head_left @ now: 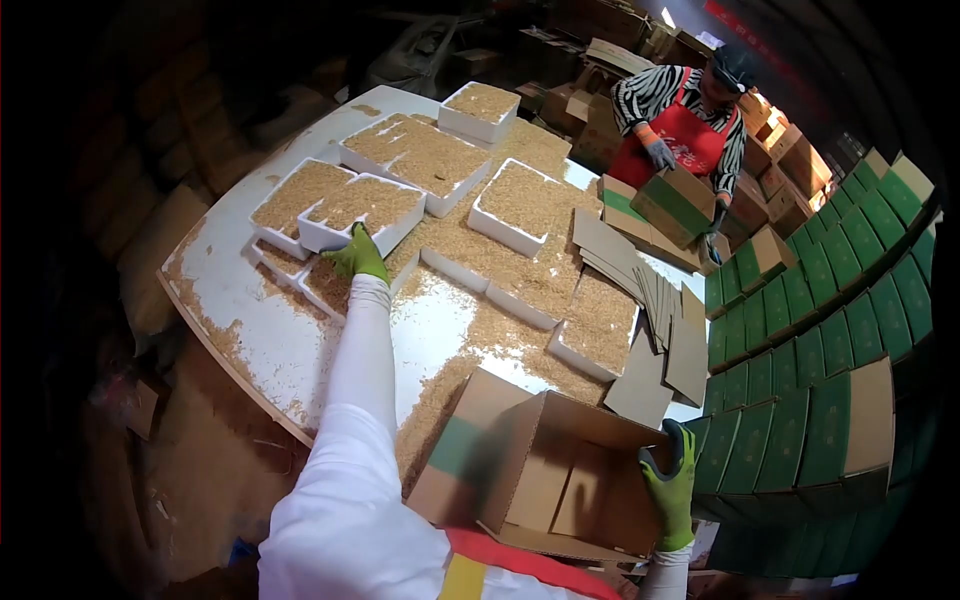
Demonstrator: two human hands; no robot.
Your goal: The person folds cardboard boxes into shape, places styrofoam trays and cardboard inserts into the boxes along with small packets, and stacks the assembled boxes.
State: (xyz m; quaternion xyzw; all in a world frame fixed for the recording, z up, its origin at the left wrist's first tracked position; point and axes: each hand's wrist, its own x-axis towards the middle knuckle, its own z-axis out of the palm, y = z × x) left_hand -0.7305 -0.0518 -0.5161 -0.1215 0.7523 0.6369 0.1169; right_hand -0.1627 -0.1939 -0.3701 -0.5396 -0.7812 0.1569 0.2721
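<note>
My left hand, in a green glove, grips the near side of a white foam box filled with brown, sawdust-like material. That box sits higher than the filled boxes beside and below it, partly over them. My right hand, also gloved in green, holds the right wall of an open cardboard box. The carton stands at the table's near edge, tilted toward me, with bare cardboard inside. Its flap with a green band spreads out to the left.
Several more filled foam boxes stand on the white table, among loose brown material. Flat cardboard sheets lie at the right. Green cartons are stacked beyond. Across the table, a co-worker in a red apron handles another carton.
</note>
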